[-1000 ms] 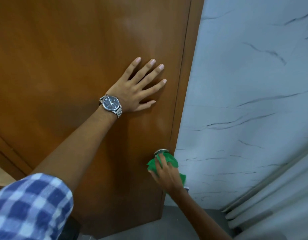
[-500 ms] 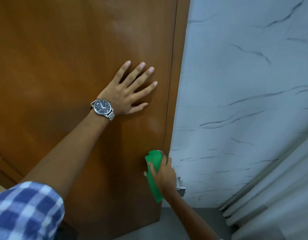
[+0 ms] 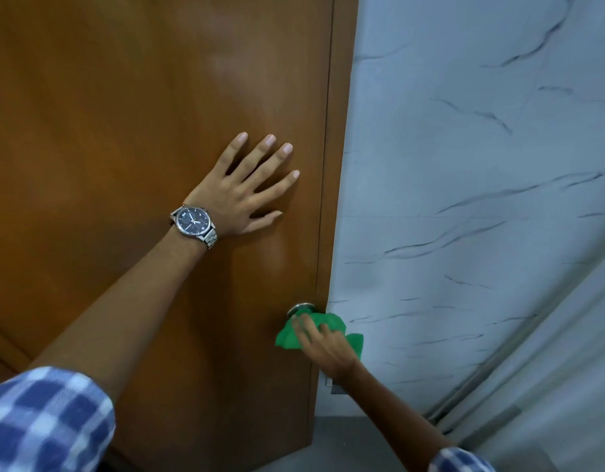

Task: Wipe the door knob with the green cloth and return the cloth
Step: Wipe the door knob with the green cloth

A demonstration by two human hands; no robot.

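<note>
A person's left hand [image 3: 241,195] lies flat against a brown wooden door [image 3: 123,131], fingers spread wide and holding nothing, the palm pressed to the panel above and to the left of the knob. A silver wristwatch [image 3: 192,221] with a dark dial sits on that wrist, and a blue-and-white checked sleeve [image 3: 45,420] is rolled up the forearm. Lower down, at the door's right edge, the right hand [image 3: 324,345] is curled around a bunched green cloth [image 3: 287,338], pressing it onto the metal door knob [image 3: 301,307]. Only the knob's upper rim shows above the cloth; the rest is covered by fabric and fingers. Folds of the cloth stick out to the left of the hand and to its right, where a corner hangs against the pale wall. That marble-patterned wall [image 3: 464,199], white with dark veins, fills the right side of the view beside the door frame, and a strip of grey floor [image 3: 345,437] shows below.
</note>
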